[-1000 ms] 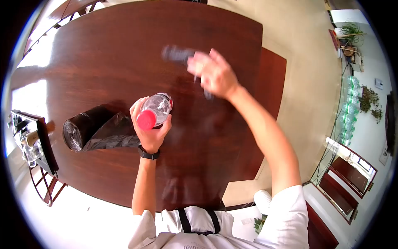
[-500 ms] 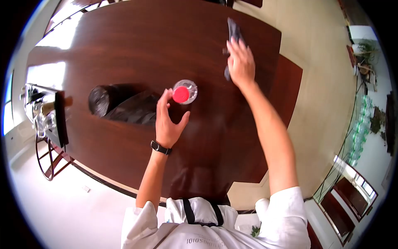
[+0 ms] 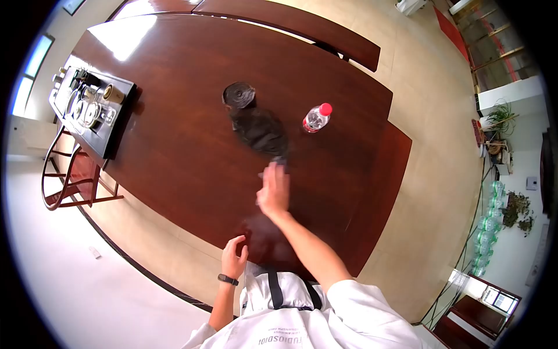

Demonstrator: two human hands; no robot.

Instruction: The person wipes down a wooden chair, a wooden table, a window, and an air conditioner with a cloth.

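Note:
My right hand (image 3: 273, 192), smeared by motion, is low over the dark wooden table (image 3: 192, 128) with a dark grey cloth (image 3: 279, 160) showing past its fingertips; most of the cloth is hidden under the hand. Just beyond it lies a black roll of plastic bags (image 3: 239, 95), its loose end (image 3: 260, 131) trailing toward the cloth. A clear bottle (image 3: 315, 118) with a red cap stands upright to the right of the roll. By the near table edge, my left hand (image 3: 233, 260) holds nothing, fingers loosely bent and thumb apart; a dark band is on its wrist.
A black tray (image 3: 107, 145) with tea ware sits at the table's left end, a wooden chair (image 3: 81, 174) beside it. Along the far side runs a wooden bench (image 3: 302, 28). Several green-tinted bottles (image 3: 488, 232) line the right wall.
My right hand has swept from the table's far right back toward me with the cloth. My left hand has left the bottle and drawn back to the near edge. The view has shifted.

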